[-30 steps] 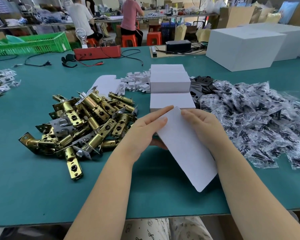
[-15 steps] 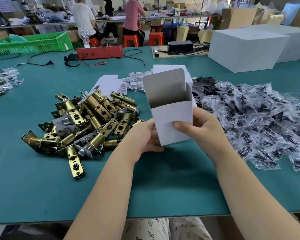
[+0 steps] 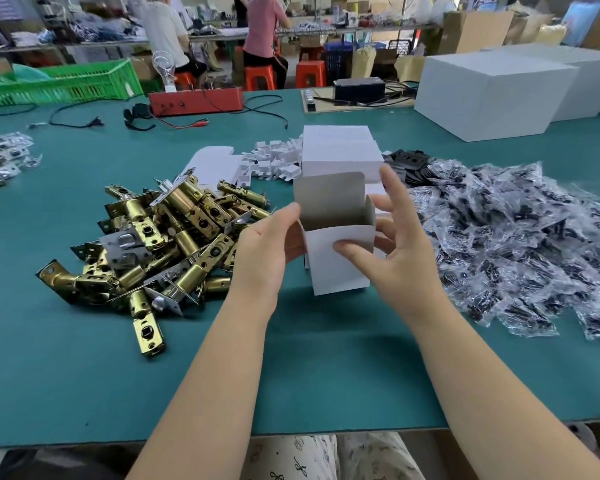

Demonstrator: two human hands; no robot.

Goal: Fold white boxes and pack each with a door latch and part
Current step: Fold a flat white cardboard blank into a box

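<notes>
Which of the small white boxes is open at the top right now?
The box in the hands: its lid flap stands up and the grey inside shows. The stacked boxes behind it are shut.

No legible text, label, brand, number or sign appears in this view. The white box (image 3: 338, 258) held upright between the two hands shows plain, unprinted faces and a bare grey inner flap. The stacked white boxes (image 3: 340, 157) behind it and the large white cartons (image 3: 489, 91) at the far right are likewise blank. The brass door latches (image 3: 174, 237) bear no readable stamp at this sharpness, and the clear bagged parts (image 3: 520, 244) show only dark contents. Posters at the upper left and far wall are too blurred to read.
</notes>
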